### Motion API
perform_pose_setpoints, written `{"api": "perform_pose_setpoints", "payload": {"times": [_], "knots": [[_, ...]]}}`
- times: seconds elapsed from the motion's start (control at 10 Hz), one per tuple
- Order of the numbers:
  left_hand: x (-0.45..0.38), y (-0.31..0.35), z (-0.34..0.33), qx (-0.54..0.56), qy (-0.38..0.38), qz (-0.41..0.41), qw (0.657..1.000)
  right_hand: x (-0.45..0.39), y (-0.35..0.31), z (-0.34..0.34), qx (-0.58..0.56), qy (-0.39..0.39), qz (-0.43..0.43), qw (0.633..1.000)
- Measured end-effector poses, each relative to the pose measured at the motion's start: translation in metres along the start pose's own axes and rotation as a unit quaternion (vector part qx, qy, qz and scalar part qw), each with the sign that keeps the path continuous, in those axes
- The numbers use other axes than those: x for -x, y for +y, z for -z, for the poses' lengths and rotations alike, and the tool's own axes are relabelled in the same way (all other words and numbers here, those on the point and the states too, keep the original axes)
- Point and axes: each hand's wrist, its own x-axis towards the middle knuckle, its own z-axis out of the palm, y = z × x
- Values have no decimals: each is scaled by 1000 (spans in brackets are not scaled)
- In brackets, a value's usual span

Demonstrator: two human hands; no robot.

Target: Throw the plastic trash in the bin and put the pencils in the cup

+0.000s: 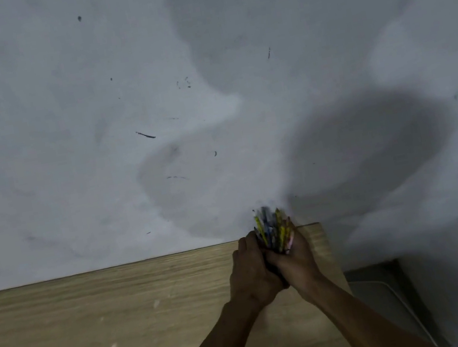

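A bundle of coloured pencils, yellow, blue and pink among them, stands upright and blurred near the table's far right corner. My left hand and my right hand are wrapped together around its lower part, so whatever is under the pencils is hidden. Something dark shows between my palms; I cannot tell if it is a cup. No bin or plastic trash is in view.
The light wooden table fills the lower left and ends at its right edge close to my hands. A marked grey-white wall rises behind it. A pale flat object sits low beyond the table's right edge.
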Motion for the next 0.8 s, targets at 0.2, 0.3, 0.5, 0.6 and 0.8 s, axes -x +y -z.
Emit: {"api": "perform_pose_setpoints", "payload": {"times": [0.2, 0.3, 0.5, 0.6, 0.8], "knots": [[0, 3, 3, 7, -4, 7, 1000, -2, -7, 5, -26, 30, -55, 998], [2, 3, 4, 21, -11, -1, 1000, 0, -8, 9, -38, 31, -75, 996], [5, -1, 8, 30, -23, -2, 999, 13, -18, 18, -31, 7, -74, 997], [21, 8, 21, 14, -24, -7, 1000, 22, -23, 22, -10, 19, -63, 998], [66, 19, 63, 27, 18, -46, 998, 60, -50, 26, 49, 66, -19, 996]]}}
